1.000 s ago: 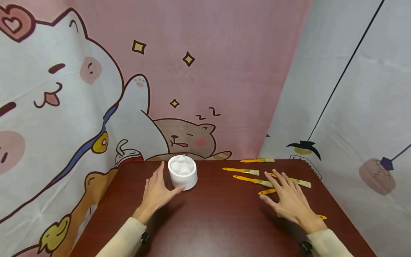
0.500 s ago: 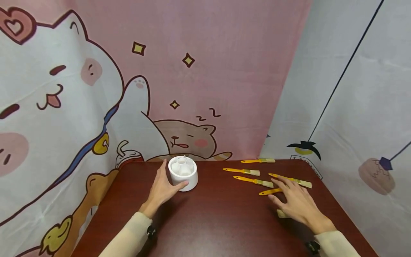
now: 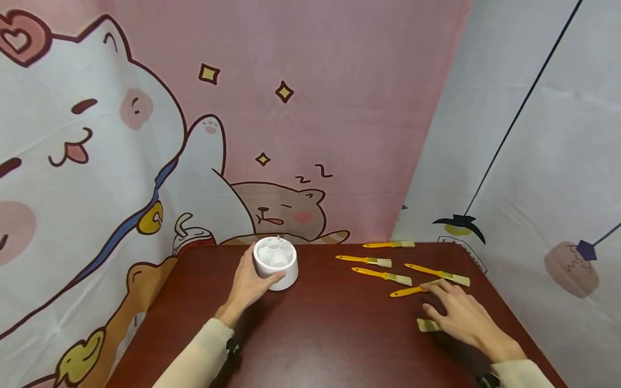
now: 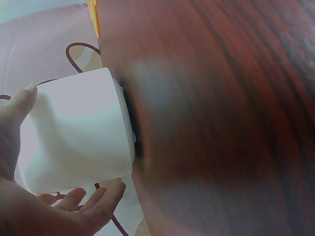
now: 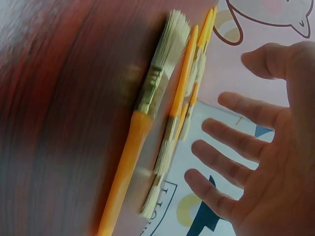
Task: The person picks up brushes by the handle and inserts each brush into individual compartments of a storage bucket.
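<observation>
A white round holder [image 3: 287, 275] with compartments in its top stands upright at the back left of the table. My left hand [image 3: 246, 286] grips its side, thumb across the front and fingers round the left; the left wrist view shows the holder's smooth wall [image 4: 78, 132] between thumb and fingers. My right hand [image 3: 461, 315] hovers with fingers spread above the paintbrushes. Beneath it lies the nearest paintbrush [image 5: 130, 147], yellow-handled with pale bristles; the head view shows only its bristles, the hand hiding the handle. Just beyond, another paintbrush [image 3: 406, 292] is partly covered by the fingers.
Several more paintbrushes lie farther back: one paintbrush [image 3: 439, 273] at the right, another paintbrush [image 3: 380, 274] left of it, and others toward the back edge. The dark red-brown table [image 3: 320, 334] meets a printed cartoon curtain [image 3: 349, 108] behind and on both sides.
My left hand has closed in from beside the holder to grip it. My right hand has drawn back toward me and right, uncovering more of the brushes and the nearest one's bristles.
</observation>
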The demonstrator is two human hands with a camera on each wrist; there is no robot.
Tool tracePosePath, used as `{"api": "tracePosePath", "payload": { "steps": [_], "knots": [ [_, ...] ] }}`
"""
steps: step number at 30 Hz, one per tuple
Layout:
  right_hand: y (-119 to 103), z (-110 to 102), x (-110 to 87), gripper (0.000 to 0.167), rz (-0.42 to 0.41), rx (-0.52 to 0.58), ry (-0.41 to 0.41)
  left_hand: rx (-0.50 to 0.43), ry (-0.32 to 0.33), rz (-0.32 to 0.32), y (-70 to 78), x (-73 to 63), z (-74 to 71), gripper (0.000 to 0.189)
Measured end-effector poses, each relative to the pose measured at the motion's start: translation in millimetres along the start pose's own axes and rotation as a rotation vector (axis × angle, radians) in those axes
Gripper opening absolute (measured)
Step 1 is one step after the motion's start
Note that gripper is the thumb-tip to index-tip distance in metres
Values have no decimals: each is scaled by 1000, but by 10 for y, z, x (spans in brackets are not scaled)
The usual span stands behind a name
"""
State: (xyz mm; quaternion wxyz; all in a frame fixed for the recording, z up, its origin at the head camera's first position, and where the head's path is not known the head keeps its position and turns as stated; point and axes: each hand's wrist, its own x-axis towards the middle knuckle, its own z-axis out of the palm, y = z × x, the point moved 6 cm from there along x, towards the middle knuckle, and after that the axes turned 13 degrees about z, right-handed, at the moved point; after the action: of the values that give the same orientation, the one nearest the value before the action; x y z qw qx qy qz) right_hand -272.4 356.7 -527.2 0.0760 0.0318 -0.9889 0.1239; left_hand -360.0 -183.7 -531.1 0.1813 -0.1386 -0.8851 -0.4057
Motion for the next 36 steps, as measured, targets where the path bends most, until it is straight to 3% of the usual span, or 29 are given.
{"api": "tracePosePath", "payload": {
  "steps": [14,28,36],
  "knots": [
    [294,-10,-26,43,64,65,-229,-11,19,-9,15,13,19,119],
    [398,44,-74,42,29,108,-305,-38,-12,-21,81,-77,22,117],
    [443,107,-60,38,44,145,-341,-38,-18,37,218,-167,77,118]
  ]
}}
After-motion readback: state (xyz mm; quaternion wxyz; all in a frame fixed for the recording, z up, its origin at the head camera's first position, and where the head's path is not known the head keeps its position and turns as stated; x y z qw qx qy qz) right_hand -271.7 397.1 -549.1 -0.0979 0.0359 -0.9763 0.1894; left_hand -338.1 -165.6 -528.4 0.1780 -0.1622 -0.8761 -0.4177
